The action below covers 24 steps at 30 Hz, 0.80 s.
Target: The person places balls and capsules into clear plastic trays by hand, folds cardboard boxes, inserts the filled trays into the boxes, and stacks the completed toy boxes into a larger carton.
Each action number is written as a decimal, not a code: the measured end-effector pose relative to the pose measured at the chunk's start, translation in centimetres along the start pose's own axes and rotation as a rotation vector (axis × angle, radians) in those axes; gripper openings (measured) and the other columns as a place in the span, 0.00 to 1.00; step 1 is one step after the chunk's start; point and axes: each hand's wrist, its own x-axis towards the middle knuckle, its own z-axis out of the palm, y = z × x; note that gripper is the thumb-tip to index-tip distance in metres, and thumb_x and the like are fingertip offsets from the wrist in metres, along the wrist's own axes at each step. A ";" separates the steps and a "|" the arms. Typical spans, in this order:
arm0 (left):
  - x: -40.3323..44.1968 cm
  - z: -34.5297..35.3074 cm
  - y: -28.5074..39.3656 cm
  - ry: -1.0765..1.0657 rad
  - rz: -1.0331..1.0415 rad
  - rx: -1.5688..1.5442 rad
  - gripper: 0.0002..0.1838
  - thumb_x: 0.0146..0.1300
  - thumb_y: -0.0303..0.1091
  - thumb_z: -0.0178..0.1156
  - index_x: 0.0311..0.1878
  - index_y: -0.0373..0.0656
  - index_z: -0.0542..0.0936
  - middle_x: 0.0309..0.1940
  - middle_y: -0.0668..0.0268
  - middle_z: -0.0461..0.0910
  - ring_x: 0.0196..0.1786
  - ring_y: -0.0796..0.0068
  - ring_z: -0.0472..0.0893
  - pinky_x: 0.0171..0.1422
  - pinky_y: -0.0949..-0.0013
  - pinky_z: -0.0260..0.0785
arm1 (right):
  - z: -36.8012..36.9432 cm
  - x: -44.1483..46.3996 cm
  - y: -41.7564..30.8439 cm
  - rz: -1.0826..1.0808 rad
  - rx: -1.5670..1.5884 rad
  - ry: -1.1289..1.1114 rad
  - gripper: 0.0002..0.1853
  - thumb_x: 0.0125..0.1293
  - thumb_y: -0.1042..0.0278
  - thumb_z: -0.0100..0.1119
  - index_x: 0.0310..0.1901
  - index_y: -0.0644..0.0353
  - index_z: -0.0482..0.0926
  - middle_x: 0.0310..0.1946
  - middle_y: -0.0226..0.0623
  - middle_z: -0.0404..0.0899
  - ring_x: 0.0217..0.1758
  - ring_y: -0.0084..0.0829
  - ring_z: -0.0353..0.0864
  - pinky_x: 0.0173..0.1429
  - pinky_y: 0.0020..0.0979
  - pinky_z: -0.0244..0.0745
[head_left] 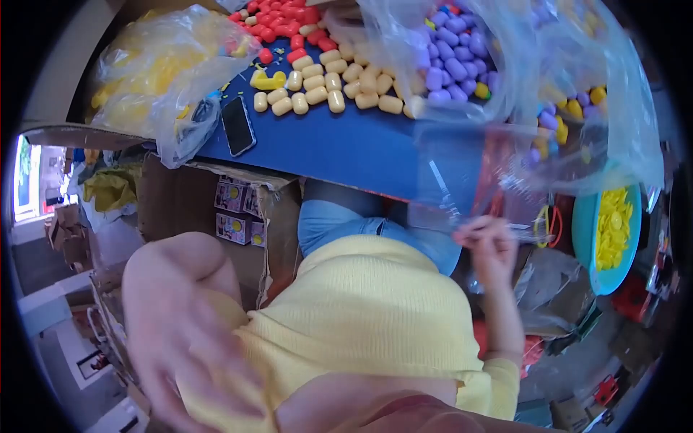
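At the table's front edge on the right, my right hand [491, 242] is closed, its fingertips together at the lower edge of a clear plastic bag [447, 169] with printed marks. My left hand [216, 353] is smeared by motion in front of the yellow top [368, 303] at the lower left; its fingers are too blurred to read. Cream capsules [315, 95] lie on the blue table [317, 148], beside red ones [278, 22] and a yellow piece [268, 80]. Purple capsules [455, 61] fill a clear bag behind.
A phone [238, 126] lies near the table's front left. Clear bags with yellow pieces [155, 65] stand at the back left. A turquoise basin [583, 231] of yellow parts is at the right. An open cardboard box [173, 195] holds small printed boxes [232, 227].
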 end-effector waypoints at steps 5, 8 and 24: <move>-13.0 -2.8 -7.2 0.787 -1.089 0.583 0.12 0.61 0.29 0.62 0.47 0.35 0.83 0.40 0.65 0.84 0.34 0.75 0.77 0.40 0.75 0.69 | 3.1 0.2 11.0 0.117 0.246 0.164 0.09 0.76 0.65 0.55 0.44 0.63 0.75 0.56 0.50 0.78 0.48 0.38 0.86 0.53 0.31 0.85; -24.8 -8.1 -14.2 1.055 -1.430 0.924 0.10 0.62 0.30 0.60 0.43 0.35 0.83 0.37 0.59 0.85 0.35 0.66 0.81 0.43 0.66 0.74 | 4.0 2.1 11.6 0.359 0.312 0.297 0.13 0.78 0.62 0.53 0.48 0.65 0.77 0.54 0.51 0.81 0.44 0.37 0.87 0.51 0.30 0.85; -34.5 -16.1 -15.7 1.206 -1.439 0.900 0.19 0.56 0.30 0.66 0.52 0.38 0.83 0.40 0.60 0.85 0.39 0.69 0.83 0.46 0.69 0.78 | 17.3 27.2 4.9 -0.293 -1.205 -0.471 0.07 0.65 0.74 0.60 0.44 0.65 0.81 0.30 0.37 0.82 0.27 0.33 0.77 0.33 0.30 0.72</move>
